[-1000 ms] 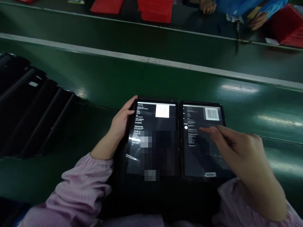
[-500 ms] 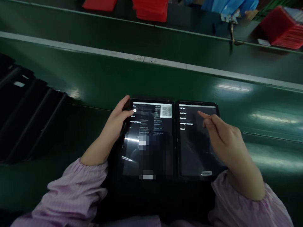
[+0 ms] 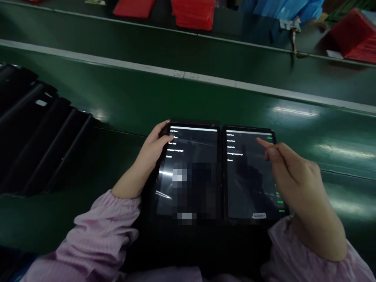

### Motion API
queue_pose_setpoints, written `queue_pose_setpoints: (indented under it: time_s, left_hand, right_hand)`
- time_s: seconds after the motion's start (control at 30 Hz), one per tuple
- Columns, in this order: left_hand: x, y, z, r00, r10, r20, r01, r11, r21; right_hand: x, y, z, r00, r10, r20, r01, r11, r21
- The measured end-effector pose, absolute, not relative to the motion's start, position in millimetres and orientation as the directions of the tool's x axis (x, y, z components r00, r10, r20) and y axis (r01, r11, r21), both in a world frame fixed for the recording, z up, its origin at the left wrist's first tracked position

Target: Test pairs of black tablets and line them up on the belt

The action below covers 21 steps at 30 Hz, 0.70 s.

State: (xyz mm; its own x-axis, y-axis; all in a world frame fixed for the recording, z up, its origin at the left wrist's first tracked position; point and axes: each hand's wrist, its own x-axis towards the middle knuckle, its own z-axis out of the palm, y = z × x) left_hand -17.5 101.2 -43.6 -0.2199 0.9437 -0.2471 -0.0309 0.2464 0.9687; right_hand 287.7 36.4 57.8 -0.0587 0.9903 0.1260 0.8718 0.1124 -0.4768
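Thumb on the front and fingers out of sight behind, the left hand [image 3: 148,150] is closed around the upper left edge of the left tablet [image 3: 194,150], its thumb tip covering the start of the second menu line. Close beside that, the right tablet [image 3: 245,180] lies under the right hand [image 3: 293,168], whose index finger points at the upper screen while the others curl in; whether the fingertip touches the glass, or the curled fingers hold anything, I cannot tell. Both screens list Full Test down to Reset. A blocky blur hides much of the left tablet's lower half, and the hand cuts across the right tablet's right edge, where small green marks are too faint to read. Print on the label [image 3: 259,216] at its foot is illegible too. What bears the tablets is lost in darkness. Dark stacked items [image 3: 38,137] run off the left side, their kind unclear. Beyond the green surface [image 3: 123,102], a red stack [image 3: 193,13] and blue clothing [image 3: 289,8] are cut by the top edge.
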Motion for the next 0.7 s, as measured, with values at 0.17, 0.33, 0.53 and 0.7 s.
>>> queue_pose_setpoints:
  time_s: [0.17, 0.33, 0.53, 0.7]
  left_hand:
    - [-16, 101, -48, -0.210, 0.957, -0.199, -0.077, 0.187, 0.979]
    - [-14, 101, -49, -0.204, 0.960, -0.194, -0.095, 0.177, 0.980]
    - [-16, 100, -48, -0.201, 0.958, -0.206, -0.112, 0.186, 0.976]
    - [-20, 98, -53, -0.057, 0.983, -0.175, -0.068, 0.171, 0.983]
  right_hand:
    - [290, 29, 69, -0.113, 0.993, 0.035, 0.856, 0.115, -0.503]
    - [287, 25, 71, -0.174, 0.984, -0.049, 0.834, 0.121, -0.539]
    - [283, 27, 64, -0.214, 0.974, -0.081, 0.829, 0.137, -0.542]
    - [284, 27, 66, -0.193, 0.981, 0.014, 0.815, 0.169, -0.554]
